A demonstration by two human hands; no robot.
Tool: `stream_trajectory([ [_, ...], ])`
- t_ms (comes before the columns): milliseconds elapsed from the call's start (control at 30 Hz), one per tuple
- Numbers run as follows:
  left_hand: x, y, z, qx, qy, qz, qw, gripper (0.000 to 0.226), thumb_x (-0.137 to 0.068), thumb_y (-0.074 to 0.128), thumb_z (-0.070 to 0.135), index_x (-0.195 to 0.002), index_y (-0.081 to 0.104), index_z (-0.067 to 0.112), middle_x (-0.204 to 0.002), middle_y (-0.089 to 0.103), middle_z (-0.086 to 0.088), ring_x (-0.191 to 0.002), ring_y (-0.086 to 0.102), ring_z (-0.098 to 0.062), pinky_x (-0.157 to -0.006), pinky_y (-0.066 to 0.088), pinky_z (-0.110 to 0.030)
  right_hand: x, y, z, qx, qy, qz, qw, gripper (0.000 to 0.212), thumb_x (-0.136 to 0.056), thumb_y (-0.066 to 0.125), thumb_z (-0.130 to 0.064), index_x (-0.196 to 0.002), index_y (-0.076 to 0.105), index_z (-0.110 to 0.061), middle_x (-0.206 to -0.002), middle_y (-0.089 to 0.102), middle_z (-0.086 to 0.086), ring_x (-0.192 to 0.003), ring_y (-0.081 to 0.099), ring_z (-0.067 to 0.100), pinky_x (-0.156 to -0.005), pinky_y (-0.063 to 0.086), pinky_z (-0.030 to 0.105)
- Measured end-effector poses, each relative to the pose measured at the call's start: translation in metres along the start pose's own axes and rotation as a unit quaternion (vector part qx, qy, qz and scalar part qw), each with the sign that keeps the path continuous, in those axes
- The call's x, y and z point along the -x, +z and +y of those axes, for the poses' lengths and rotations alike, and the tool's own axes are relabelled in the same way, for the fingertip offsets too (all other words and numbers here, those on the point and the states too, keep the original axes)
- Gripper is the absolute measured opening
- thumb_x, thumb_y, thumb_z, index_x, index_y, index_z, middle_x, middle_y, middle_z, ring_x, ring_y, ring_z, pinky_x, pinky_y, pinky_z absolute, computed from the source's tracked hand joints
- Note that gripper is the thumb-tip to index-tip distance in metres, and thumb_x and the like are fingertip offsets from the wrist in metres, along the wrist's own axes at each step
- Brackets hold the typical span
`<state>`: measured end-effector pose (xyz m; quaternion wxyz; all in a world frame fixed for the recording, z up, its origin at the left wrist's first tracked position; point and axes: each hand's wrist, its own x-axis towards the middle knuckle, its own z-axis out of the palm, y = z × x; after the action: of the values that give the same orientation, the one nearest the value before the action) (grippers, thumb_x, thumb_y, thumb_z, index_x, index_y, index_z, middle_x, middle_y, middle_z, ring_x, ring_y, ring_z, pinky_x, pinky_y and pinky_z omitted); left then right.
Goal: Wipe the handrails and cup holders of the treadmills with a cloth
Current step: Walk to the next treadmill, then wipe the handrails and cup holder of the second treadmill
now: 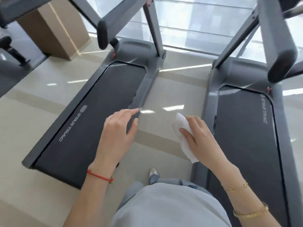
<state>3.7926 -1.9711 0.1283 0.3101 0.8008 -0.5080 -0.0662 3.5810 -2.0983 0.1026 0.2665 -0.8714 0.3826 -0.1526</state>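
I stand in the aisle between two grey treadmills. My right hand (199,136) holds a folded white cloth (184,135) in the air over the floor, fingers curled round it. With its fingers relaxed and holding nothing, my left hand (119,126) hovers above the side rail of the left treadmill (91,115). The left treadmill's handrail (102,35) ends in a dark cap at the upper middle. A handrail (282,63) of the right treadmill (246,128) juts out at the upper right. No cup holders are in view.
Pale tiled floor (165,125) runs between the two machines, with my shoe (153,174) on it. A glass wall (205,25) lies behind the treadmills. A brown pillar (54,28) stands at the upper left, beside part of another machine (9,61).
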Motion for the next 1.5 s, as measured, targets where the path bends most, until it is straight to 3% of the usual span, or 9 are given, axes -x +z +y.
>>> stream_trajectory([
  [233,-0.135,0.034,0.008,0.034,0.090,-0.061,0.994,0.031,-0.098,0.054,0.019,-0.128,0.062,0.016,-0.122,0.065,0.004,-0.115,0.057,-0.013,-0.105,0.041,-0.043,-0.079,-0.024,0.023,0.008,0.090,0.062,0.994,0.031,-0.100,0.047,-0.025,-0.128,0.050,-0.013,-0.123,0.048,0.000,-0.106,0.049,0.019,-0.094,0.043,0.036],
  [400,-0.235,0.074,0.022,0.063,0.177,-0.097,0.977,0.030,-0.097,0.057,0.017,-0.127,0.063,0.015,-0.120,0.066,0.001,-0.112,0.059,-0.015,-0.104,0.044,-0.043,-0.129,-0.037,0.050,0.009,0.162,0.132,0.978,0.030,-0.099,0.048,-0.023,-0.127,0.050,-0.012,-0.121,0.048,-0.001,-0.105,0.048,0.016,-0.094,0.043,0.035],
  [667,-0.396,0.146,0.075,0.118,0.328,-0.169,0.922,0.029,-0.098,0.055,0.017,-0.125,0.064,0.014,-0.120,0.066,0.001,-0.112,0.061,-0.019,-0.100,0.047,-0.045,-0.221,-0.067,0.090,0.040,0.261,0.230,0.937,0.033,-0.099,0.045,-0.028,-0.127,0.050,-0.011,-0.122,0.050,0.001,-0.107,0.049,0.018,-0.097,0.043,0.037],
  [767,-0.443,0.171,0.101,0.133,0.372,-0.196,0.898,0.028,-0.098,0.055,0.019,-0.125,0.064,0.018,-0.117,0.066,0.005,-0.110,0.059,-0.018,-0.099,0.046,-0.037,-0.250,-0.082,0.102,0.051,0.294,0.277,0.913,0.041,-0.098,0.040,-0.034,-0.128,0.051,-0.009,-0.122,0.051,0.003,-0.106,0.050,0.021,-0.096,0.043,0.038],
  [833,-0.467,0.187,0.117,0.150,0.395,-0.217,0.880,0.028,-0.098,0.055,0.019,-0.124,0.064,0.019,-0.112,0.066,0.006,-0.106,0.059,-0.016,-0.098,0.045,-0.033,-0.264,-0.092,0.110,0.064,0.321,0.301,0.896,0.040,-0.099,0.040,-0.032,-0.128,0.051,-0.009,-0.122,0.051,0.004,-0.106,0.050,0.022,-0.096,0.043,0.039],
  [933,-0.495,0.210,0.141,0.173,0.431,-0.242,0.852,0.028,-0.096,0.058,0.014,-0.123,0.065,0.016,-0.110,0.066,0.004,-0.100,0.060,-0.014,-0.097,0.046,-0.041,-0.277,-0.108,0.123,0.083,0.354,0.336,0.869,0.035,-0.101,0.041,-0.030,-0.129,0.050,-0.011,-0.124,0.050,0.002,-0.108,0.049,0.021,-0.098,0.041,0.038],
  [1067,-0.523,0.244,0.179,0.186,0.472,-0.283,0.814,0.028,-0.096,0.058,0.013,-0.123,0.065,0.014,-0.114,0.066,0.001,-0.108,0.060,-0.023,-0.096,0.046,-0.048,-0.287,-0.136,0.144,0.113,0.383,0.377,0.836,0.038,-0.102,0.038,-0.035,-0.130,0.049,-0.013,-0.126,0.048,-0.001,-0.110,0.047,0.020,-0.099,0.039,0.035],
  [1200,-0.547,0.277,0.227,0.192,0.515,-0.301,0.779,0.030,-0.097,0.056,0.016,-0.125,0.064,0.015,-0.120,0.065,0.002,-0.118,0.055,-0.020,-0.101,0.044,-0.047,-0.295,-0.170,0.170,0.154,0.404,0.400,0.809,0.039,-0.101,0.039,-0.037,-0.131,0.048,-0.013,-0.126,0.048,0.000,-0.111,0.047,0.019,-0.101,0.035,0.030],
  [1500,-0.583,0.333,0.319,0.195,0.563,-0.299,0.745,0.032,-0.098,0.054,0.020,-0.129,0.062,0.016,-0.124,0.064,0.002,-0.124,0.052,-0.017,-0.104,0.043,-0.046,-0.312,-0.241,0.235,0.244,0.432,0.433,0.752,0.044,-0.101,0.038,-0.040,-0.130,0.049,-0.009,-0.126,0.051,0.007,-0.108,0.046,0.025,-0.094,0.038,0.037],
])
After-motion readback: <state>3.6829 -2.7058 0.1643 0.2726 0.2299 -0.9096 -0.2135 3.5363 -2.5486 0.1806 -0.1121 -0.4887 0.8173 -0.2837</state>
